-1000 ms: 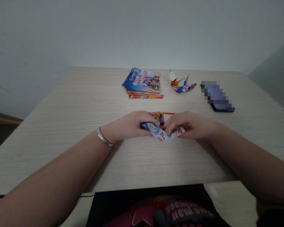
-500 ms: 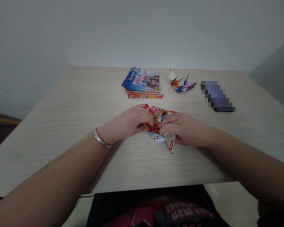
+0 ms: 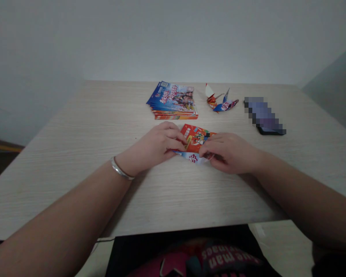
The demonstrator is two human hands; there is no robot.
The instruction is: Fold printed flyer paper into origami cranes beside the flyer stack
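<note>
A folded piece of printed paper, red and orange on top with a blue-white layer beneath, lies on the light wooden table between my hands. My left hand, with a silver bracelet on its wrist, pinches the paper's left side with curled fingers. On the paper's right side, my right hand has its fingers closed on the edge. Both forearms rest over the table's near edge.
A stack of printed flyers lies at the back of the table. Right of it stands a folded paper crane. Further right lies a dark phone, its screen blurred. A plain wall rises behind the table.
The paper has been turned and refolded between my hands: its red-orange face now lies flat on top, where earlier a blue-white flap stuck out toward me. Both hands stayed at the same spot.
</note>
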